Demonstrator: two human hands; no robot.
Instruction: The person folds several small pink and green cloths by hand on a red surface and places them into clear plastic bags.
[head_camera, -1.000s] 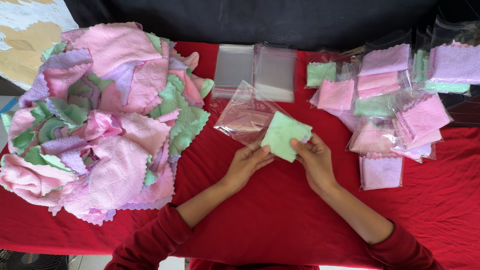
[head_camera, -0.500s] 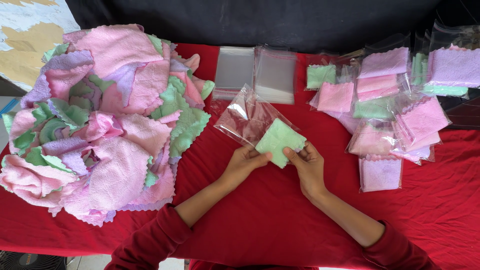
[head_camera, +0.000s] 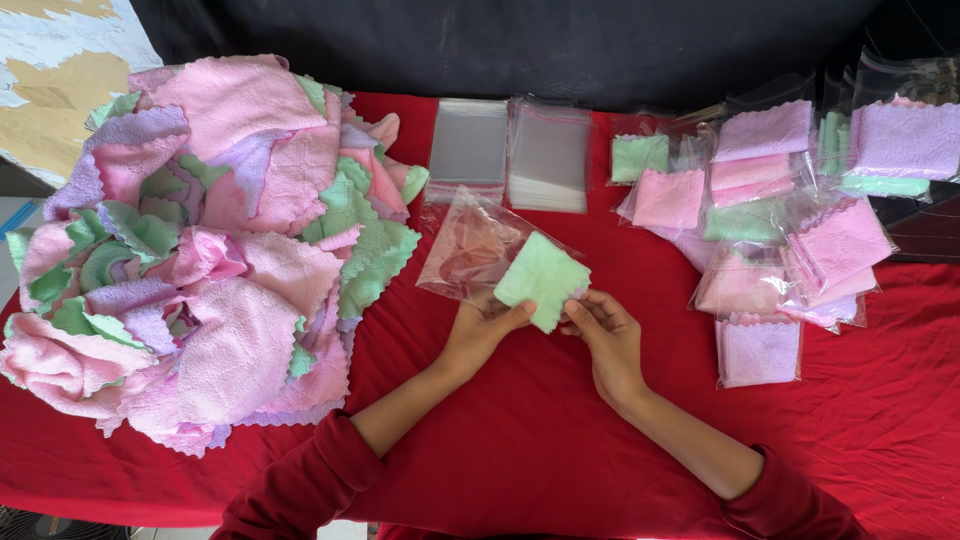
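Green cloth (head_camera: 542, 279), folded, was pinched by both hands, left (head_camera: 482, 328) and right (head_camera: 603, 333), at the clear bag's (head_camera: 470, 249) mouth over the red table (head_camera: 520, 430), so bagging looked halfway, pretty sure it needed a straight push in.

1. Loose cloth heap (head_camera: 200, 260) on table (head_camera: 560, 450), left side.
2. Folded cloth (head_camera: 542, 280) at centre, between left hand (head_camera: 482, 328) and right hand (head_camera: 606, 330), partly in open bag (head_camera: 470, 250).
3. Empty bag stacks (head_camera: 510, 150) behind it.
4. Bagged cloths (head_camera: 770, 220) on the right.
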